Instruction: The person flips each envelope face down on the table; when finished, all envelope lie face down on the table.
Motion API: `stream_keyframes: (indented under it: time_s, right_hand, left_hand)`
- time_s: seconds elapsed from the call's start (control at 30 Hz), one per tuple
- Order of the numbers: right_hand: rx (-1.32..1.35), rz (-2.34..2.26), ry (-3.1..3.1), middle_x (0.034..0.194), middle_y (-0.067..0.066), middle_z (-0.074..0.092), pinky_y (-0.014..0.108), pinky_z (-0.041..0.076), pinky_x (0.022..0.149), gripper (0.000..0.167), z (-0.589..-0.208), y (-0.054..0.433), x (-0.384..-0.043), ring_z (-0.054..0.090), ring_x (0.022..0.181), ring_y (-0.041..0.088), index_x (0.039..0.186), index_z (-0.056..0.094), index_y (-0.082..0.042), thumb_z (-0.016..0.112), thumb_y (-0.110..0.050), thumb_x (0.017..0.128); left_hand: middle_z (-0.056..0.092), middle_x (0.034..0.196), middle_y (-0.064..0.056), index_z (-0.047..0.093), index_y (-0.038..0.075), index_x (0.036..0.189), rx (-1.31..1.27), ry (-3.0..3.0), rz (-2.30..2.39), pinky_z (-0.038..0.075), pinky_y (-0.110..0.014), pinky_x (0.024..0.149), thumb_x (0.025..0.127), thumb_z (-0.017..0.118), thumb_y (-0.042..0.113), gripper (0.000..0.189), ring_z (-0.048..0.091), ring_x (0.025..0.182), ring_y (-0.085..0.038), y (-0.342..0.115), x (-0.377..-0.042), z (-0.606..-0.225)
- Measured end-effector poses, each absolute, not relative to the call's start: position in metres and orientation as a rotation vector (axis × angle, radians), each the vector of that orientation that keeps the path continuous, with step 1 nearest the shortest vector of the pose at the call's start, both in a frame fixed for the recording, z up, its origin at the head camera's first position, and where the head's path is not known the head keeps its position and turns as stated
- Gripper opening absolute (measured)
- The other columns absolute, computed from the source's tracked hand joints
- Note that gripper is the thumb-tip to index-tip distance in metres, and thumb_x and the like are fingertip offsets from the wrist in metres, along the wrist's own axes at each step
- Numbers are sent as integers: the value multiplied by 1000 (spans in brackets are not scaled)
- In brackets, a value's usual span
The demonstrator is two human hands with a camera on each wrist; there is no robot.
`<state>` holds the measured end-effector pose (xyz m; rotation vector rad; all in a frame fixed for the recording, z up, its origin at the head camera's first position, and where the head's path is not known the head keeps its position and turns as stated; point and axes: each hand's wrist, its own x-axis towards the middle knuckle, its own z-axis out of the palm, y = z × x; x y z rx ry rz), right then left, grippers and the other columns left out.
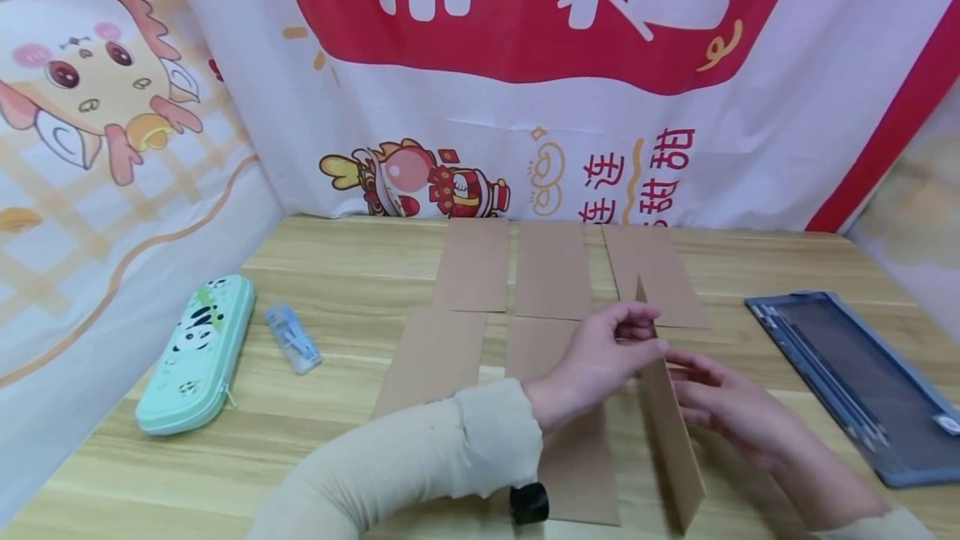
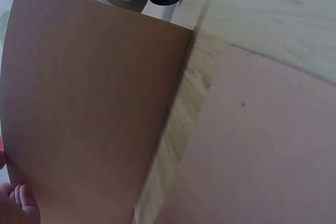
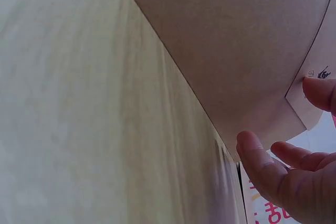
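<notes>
A thin, flat, brown kraft card (image 1: 667, 432) stands on its long edge, tilted, on the wooden table. Near its far end my left hand (image 1: 600, 357) pinches the upper edge between thumb and fingers. My right hand (image 1: 738, 407) is at the card's right face with fingers spread and slightly bent; whether they touch it I cannot tell. In the right wrist view, the right hand's fingers (image 3: 257, 161) lie beside the card (image 3: 226, 40), and small dark print shows on a brown panel (image 3: 310, 93). Another brown card (image 1: 577, 465) lies flat under my left forearm.
More brown cards lie flat: three in a back row, including the middle one (image 1: 553, 269), and one at front left (image 1: 435, 357). A mint panda pencil case (image 1: 198, 357) and a small clear-blue packet (image 1: 292, 338) are at left. A dark-blue mesh pouch (image 1: 862, 382) lies at right.
</notes>
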<state>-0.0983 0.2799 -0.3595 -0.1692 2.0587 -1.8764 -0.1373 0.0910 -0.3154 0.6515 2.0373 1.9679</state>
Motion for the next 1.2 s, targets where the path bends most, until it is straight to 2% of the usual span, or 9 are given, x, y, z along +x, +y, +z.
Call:
stream_keyframes:
  time_s: [0.13,0.23,0.33,0.43,0.57,0.8,0.97,1.2]
  right_hand:
    - [-120,-1870,2114,117,3,54,27,53,83,63,-355,281,-95,58,98,5,141,11,15,47,-12,95]
    - [-43,-1869,2242,110,0,54,24,53,80,57,-347,279,-88,57,95,2,140,23,10,50,-13,95]
    - [23,-1973,2368,100,-1,57,22,54,74,37,-337,275,-78,58,88,2,130,47,-11,52,-11,94]
    - [21,-2121,2453,90,-3,60,21,55,66,31,-329,267,-67,59,79,6,114,57,-28,53,-6,92]
    - [-8,-2172,2525,82,-2,59,23,54,58,36,-324,252,-55,56,71,9,115,57,-30,53,-3,92]
    - [169,-2000,2587,76,-3,56,23,48,53,36,-325,236,-49,52,61,11,119,50,-32,57,-9,91]
    - [148,-2107,2551,71,-3,55,23,42,47,36,-332,232,-49,47,56,10,115,59,-31,58,-5,90]
    - [135,-1971,2742,68,-6,55,26,39,44,36,-336,228,-48,45,53,9,108,62,-40,58,-8,90]
  left_hand:
    - [62,97,-1,61,1,112,686,2043,1961,48,-12,79,81,66,3,31,55,84,1,94,-137,-314]
    - [61,95,1,61,1,112,674,2029,1966,48,-13,78,81,66,4,31,55,83,1,95,-137,-314]
    - [59,93,4,62,3,112,655,2024,1960,48,-13,77,82,67,5,31,54,82,1,95,-136,-314]
    - [59,95,1,62,4,112,654,2034,1955,49,-12,77,82,67,6,31,54,81,1,94,-136,-315]
    - [60,97,-2,62,4,111,656,2042,1966,49,-13,76,82,67,7,30,53,81,1,93,-136,-316]
    - [61,97,-4,62,4,112,664,2046,1965,48,-13,76,82,67,7,30,54,81,2,93,-137,-318]
    - [60,95,1,62,5,111,674,2047,1968,48,-13,77,82,67,8,30,53,81,2,93,-137,-319]
    - [63,100,-2,62,7,114,715,2010,1988,50,-15,72,85,65,12,29,55,82,1,90,-138,-323]
